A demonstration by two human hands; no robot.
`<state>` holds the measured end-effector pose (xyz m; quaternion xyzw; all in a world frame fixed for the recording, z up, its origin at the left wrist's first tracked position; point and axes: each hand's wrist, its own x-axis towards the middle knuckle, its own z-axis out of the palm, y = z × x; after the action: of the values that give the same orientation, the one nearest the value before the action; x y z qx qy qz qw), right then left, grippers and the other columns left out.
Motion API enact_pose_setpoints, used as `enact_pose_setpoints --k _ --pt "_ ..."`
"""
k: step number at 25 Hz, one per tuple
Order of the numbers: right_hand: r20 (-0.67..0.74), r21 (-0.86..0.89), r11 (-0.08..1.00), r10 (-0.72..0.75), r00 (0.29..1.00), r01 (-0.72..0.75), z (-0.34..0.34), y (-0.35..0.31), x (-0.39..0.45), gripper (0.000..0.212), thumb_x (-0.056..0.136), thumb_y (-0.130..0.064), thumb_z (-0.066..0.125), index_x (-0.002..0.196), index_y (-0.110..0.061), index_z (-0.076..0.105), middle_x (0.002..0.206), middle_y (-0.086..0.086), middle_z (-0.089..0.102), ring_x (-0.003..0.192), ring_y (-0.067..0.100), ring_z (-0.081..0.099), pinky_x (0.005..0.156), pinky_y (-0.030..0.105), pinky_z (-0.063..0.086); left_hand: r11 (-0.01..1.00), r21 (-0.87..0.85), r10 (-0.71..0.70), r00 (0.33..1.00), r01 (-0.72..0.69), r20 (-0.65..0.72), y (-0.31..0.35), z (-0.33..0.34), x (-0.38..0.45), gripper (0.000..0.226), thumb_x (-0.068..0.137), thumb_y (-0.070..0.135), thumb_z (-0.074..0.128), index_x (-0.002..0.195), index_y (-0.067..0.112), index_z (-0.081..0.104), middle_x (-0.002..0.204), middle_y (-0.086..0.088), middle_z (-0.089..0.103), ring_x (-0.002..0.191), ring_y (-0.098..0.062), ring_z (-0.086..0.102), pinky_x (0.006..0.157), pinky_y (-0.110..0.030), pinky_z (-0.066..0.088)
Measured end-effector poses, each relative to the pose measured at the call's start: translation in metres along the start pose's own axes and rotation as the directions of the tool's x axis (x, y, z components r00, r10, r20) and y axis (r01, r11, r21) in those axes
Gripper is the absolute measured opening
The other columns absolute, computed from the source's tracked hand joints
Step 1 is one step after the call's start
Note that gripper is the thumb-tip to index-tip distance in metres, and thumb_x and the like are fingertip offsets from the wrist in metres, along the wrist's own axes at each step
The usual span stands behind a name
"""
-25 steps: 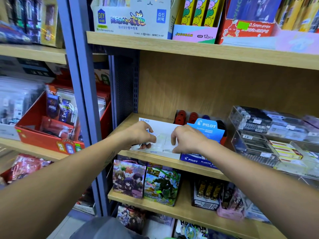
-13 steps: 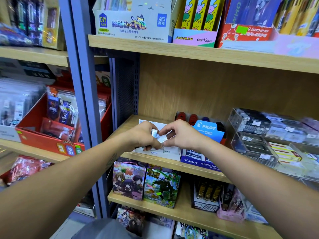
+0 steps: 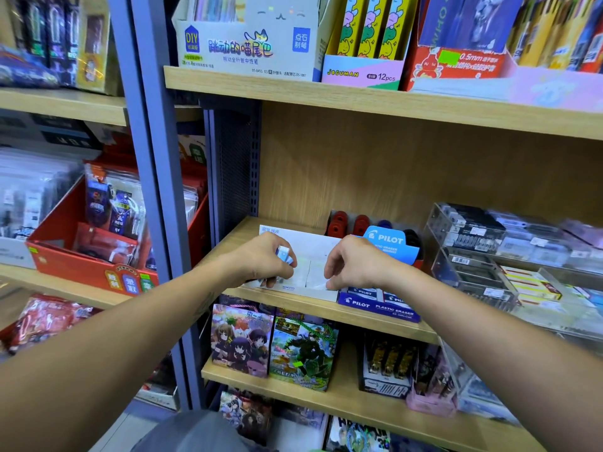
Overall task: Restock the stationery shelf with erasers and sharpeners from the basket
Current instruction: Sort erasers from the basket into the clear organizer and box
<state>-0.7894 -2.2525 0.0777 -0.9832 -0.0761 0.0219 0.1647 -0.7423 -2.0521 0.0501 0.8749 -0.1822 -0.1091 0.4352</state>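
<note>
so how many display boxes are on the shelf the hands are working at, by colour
white cardboard eraser box: 1, with the left hand in a grip on a small pale blue eraser and the right hand at its front
blue Pilot plastic eraser box: 1
clear acrylic stacked trays: cannot count exactly
total boxes: 2

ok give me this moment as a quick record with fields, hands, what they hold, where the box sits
left hand: left hand grips a small blue and white eraser
right hand: right hand pinches something small and white at the box; unclear what
box: white display box on the middle shelf
neighbour: blue Pilot eraser box right beside it
basket: not in view
</note>
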Motion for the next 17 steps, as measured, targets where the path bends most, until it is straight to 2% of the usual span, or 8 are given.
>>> enact_pose_setpoints --k 2,5,8,11,12,13,15,17 --pt "-0.007 -0.041 0.999 -0.019 1.0 0.018 0.002 -0.003 0.0 0.012 0.076 -0.017 0.085 0.079 -0.02 0.074 0.08 -0.005 0.073 0.076 0.011 0.07 0.062 0.02 0.052 1.0 -0.009 -0.009 1.0 0.009 0.009 -0.002 0.002 -0.001 0.013 0.082 -0.005 0.066 0.094 -0.001 0.068 0.062 -0.014 0.058 0.039 -0.017 0.048 0.04 -0.023 0.039" --pt "0.015 -0.074 0.997 -0.02 1.0 0.021 0.004 -0.007 0.001 0.006 0.079 -0.011 0.079 0.083 -0.014 0.078 0.084 -0.002 0.075 0.08 0.013 0.07 0.068 0.022 0.056 0.999 -0.027 -0.031 0.999 0.031 0.012 -0.003 0.004 0.001 0.016 0.078 -0.009 0.063 0.093 -0.003 0.068 0.064 -0.016 0.058 0.04 -0.017 0.047 0.04 -0.023 0.039" --pt "0.097 -0.132 0.989 -0.046 0.994 0.059 0.008 -0.01 0.002 0.018 0.086 -0.005 0.067 0.094 -0.013 0.08 0.093 -0.002 0.076 0.089 0.012 0.068 0.08 0.027 0.057 0.998 -0.044 -0.047 0.999 0.048 0.026 -0.001 0.004 0.001 0.021 0.077 -0.009 0.062 0.096 -0.003 0.068 0.063 -0.013 0.058 0.042 -0.016 0.047 0.041 -0.023 0.039" --pt "0.119 -0.131 0.988 -0.063 0.991 0.079 0.002 -0.015 0.002 0.025 0.087 -0.004 0.061 0.103 -0.015 0.077 0.088 -0.006 0.07 0.081 0.011 0.065 0.073 0.024 0.054 0.987 -0.139 -0.077 0.996 0.081 0.033 0.003 -0.001 -0.001 0.032 0.077 -0.01 0.065 0.109 -0.005 0.063 0.061 -0.011 0.059 0.044 -0.016 0.048 0.039 -0.022 0.033" --pt "0.065 -0.008 0.998 -0.056 0.996 0.057 -0.001 -0.015 0.002 0.028 0.086 -0.003 0.062 0.107 -0.017 0.074 0.085 -0.004 0.069 0.077 0.011 0.065 0.071 0.023 0.054 0.972 -0.215 -0.088 0.995 0.098 0.056 0.005 -0.002 -0.002 0.038 0.077 -0.011 0.066 0.114 -0.006 0.06 0.065 -0.014 0.062 0.046 -0.016 0.048 0.038 -0.021 0.03" --pt "0.003 0.201 0.979 -0.032 0.999 0.031 -0.004 -0.015 0.002 0.033 0.085 -0.002 0.064 0.112 -0.018 0.072 0.086 -0.001 0.071 0.077 0.013 0.066 0.073 0.024 0.055 0.949 -0.295 -0.084 0.992 0.11 0.097 0.007 -0.003 -0.004 0.042 0.078 -0.012 0.067 0.118 -0.007 0.057 0.074 -0.018 0.066 0.048 -0.016 0.048 0.037 -0.021 0.027" --pt "-0.003 0.606 0.795 -0.025 1.0 0.022 -0.007 -0.014 0.0 0.042 0.082 0.001 0.071 0.12 -0.017 0.066 0.096 0.006 0.075 0.086 0.015 0.07 0.081 0.028 0.058 0.92 -0.379 -0.019 0.978 0.099 0.209 0.013 -0.003 -0.008 0.038 0.081 -0.013 0.062 0.118 -0.011 0.054 0.097 -0.025 0.071 0.055 -0.017 0.051 0.037 -0.02 0.025" --pt "0.009 0.692 0.719 -0.096 0.995 0.063 -0.006 -0.013 -0.003 0.043 0.081 0.001 0.076 0.119 -0.016 0.068 0.104 0.007 0.074 0.09 0.014 0.07 0.083 0.027 0.057 0.925 -0.373 0.043 0.956 0.071 0.289 0.018 0.0 -0.01 0.038 0.083 -0.014 0.061 0.12 -0.012 0.054 0.106 -0.028 0.071 0.063 -0.019 0.06 0.037 -0.018 0.028"
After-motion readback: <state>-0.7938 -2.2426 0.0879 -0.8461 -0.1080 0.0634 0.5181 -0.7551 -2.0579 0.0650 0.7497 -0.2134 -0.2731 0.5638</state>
